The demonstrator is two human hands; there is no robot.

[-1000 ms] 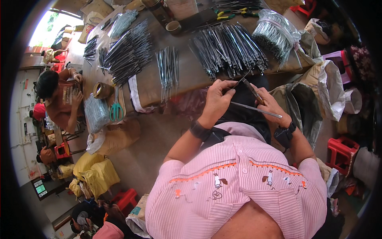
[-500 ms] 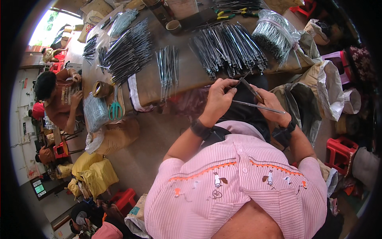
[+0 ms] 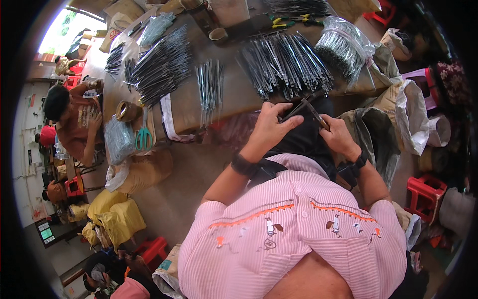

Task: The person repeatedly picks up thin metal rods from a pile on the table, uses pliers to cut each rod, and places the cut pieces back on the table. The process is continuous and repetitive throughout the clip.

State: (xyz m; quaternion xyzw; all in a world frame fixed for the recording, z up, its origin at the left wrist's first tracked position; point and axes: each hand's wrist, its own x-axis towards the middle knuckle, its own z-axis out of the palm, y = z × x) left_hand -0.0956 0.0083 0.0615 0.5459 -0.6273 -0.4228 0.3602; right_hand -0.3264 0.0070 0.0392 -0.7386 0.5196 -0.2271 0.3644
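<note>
My left hand (image 3: 273, 124) is at the front edge of the table, thumb and forefinger closing on a thin metal strip (image 3: 298, 108). In my right hand (image 3: 340, 136) is a narrow metal tool with a wooden handle (image 3: 324, 122); its exact kind is hard to make out. The tool's metal end (image 3: 312, 110) meets or crosses the strip between my hands. Just beyond them lies a broad heap of thin metal strips (image 3: 286, 65) on the table, some ends reaching over its edge.
The brown table (image 3: 231, 94) holds a smaller row of strips (image 3: 209, 89), a large pile (image 3: 162, 65), a plastic-wrapped bundle (image 3: 343, 47), a cup (image 3: 218, 35) and yellow-handled pliers (image 3: 283, 23). Teal scissors (image 3: 144, 138) hang at left, near a seated person (image 3: 79, 122). Open sacks (image 3: 376, 134) stand at right.
The long strip that lay across below both hands no longer shows there. My right hand has shifted slightly left, and my left thumb and forefinger have spread farther from the tool.
</note>
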